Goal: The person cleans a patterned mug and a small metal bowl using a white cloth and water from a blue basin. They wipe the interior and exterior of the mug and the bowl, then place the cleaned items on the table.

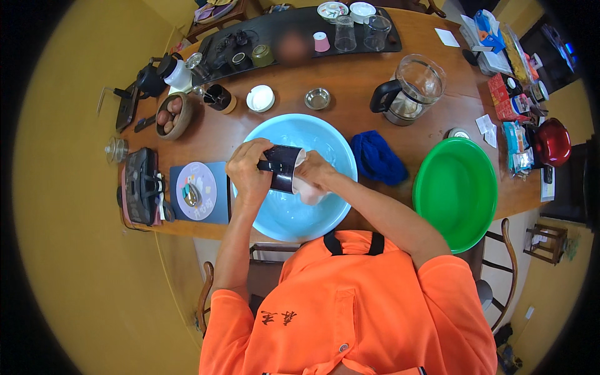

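Observation:
My left hand (pixel 249 172) is wrapped round a dark mug (pixel 285 167) with a white inside, tipped on its side so that its mouth faces right. At that mouth my right hand (pixel 316 170) is closed on a pale pinkish cloth (pixel 310 192), part of which hangs below the fingers. The fingertips are partly hidden by the mug's rim. Both hands are over a light blue basin (pixel 284 229) that holds water. Right of this basin lies a crumpled dark blue cloth (pixel 379 157).
A green basin (pixel 456 194) stands at the table's right edge. Beyond are a glass pot (pixel 420 87), a small metal bowl (pixel 317 99) and a white dish (pixel 260 98). A black tray (pixel 281 31) with glasses lies at the back. On the left are a black bag (pixel 141 186) and a round mat (pixel 204 203).

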The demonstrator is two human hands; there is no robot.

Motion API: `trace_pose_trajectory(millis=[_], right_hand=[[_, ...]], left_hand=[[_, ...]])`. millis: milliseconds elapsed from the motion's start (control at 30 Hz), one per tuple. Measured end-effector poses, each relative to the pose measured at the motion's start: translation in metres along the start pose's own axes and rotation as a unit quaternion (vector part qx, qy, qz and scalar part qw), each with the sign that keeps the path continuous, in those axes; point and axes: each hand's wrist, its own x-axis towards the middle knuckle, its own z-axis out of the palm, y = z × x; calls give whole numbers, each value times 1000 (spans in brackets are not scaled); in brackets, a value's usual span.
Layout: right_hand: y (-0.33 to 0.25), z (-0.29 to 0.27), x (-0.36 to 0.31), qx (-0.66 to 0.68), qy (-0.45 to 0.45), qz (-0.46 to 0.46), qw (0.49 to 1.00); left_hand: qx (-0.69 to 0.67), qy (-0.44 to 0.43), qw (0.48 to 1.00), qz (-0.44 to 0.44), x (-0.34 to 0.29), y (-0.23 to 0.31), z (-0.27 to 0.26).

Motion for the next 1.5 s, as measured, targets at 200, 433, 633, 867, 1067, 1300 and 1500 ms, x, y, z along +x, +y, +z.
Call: trace_pose_trajectory(millis=[200,433,633,867,1067,1300,1500], right_hand=[[-17,-4,-48,274,-62,18,960],[8,-27,-72,250,82,-82,961],[14,-35,-88,160,107,-44,980],[19,-39,-93,158,143,-73,974],[25,-52,-85,157,150,-113,969],[-13,-54,-91,157,110,-226,955],[-56,-50,-102,38,-80,-245,965]], left_hand=[[6,114,993,9,18,-8,-12],[-419,147,776,-449,-12,-34,-11],[-543,6,639,-544,-44,16,3],[-622,-37,571,-534,-61,13,25],[-612,-66,552,-563,-78,-13,45],[-541,-22,634,-551,-81,-30,17],[-458,-5,675,-578,-93,-53,16]])
